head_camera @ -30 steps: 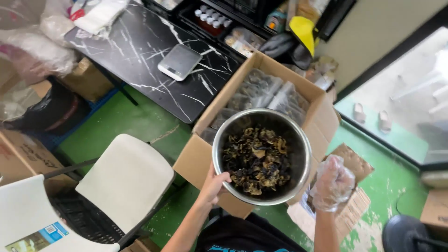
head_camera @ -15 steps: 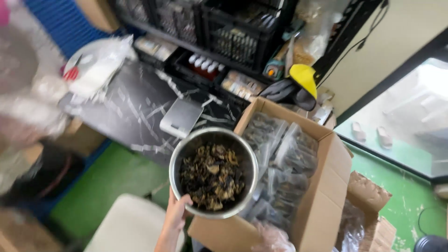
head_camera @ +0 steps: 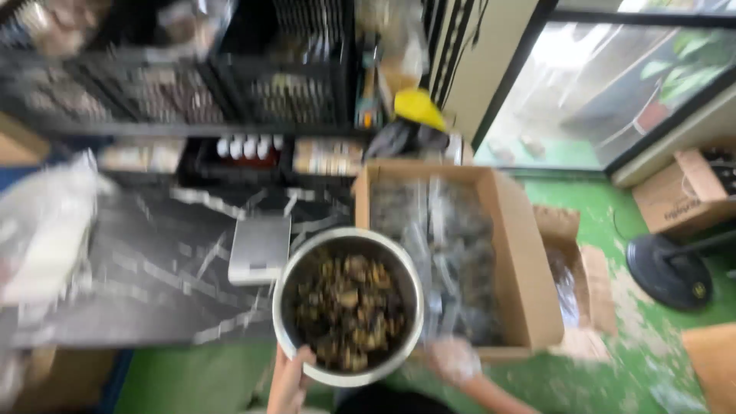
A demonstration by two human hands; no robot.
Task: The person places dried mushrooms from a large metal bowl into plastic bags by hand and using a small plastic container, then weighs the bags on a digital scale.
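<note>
— Head view, nearest first: what are the fingers doing?

— The left hand (head_camera: 290, 379) grips the near rim of the metal bowl (head_camera: 347, 305), fingers curled over its edge. The bowl is full of dark, brownish pieces and hangs just beyond those fingers. The right hand (head_camera: 454, 360) is blurred and looks wrapped in clear plastic; I cannot tell how far its fingers are spread. It sits just beside the bowl's near right rim, against the near wall of the cardboard box (head_camera: 521, 261).

— And past the fingertips?

— Beyond the left fingers, the bowl's far rim hangs near a flat grey scale (head_camera: 259, 249) on the dark marbled table (head_camera: 130, 261). The table's near edge runs left of the left hand, with green floor (head_camera: 192, 379) below. Beyond the right hand the open box holds clear packets. Farther still stand black crates (head_camera: 230, 92) and a yellow scoop (head_camera: 418, 109).

— Open room?

— Bare tabletop left of the scale; green floor right of the box.
</note>
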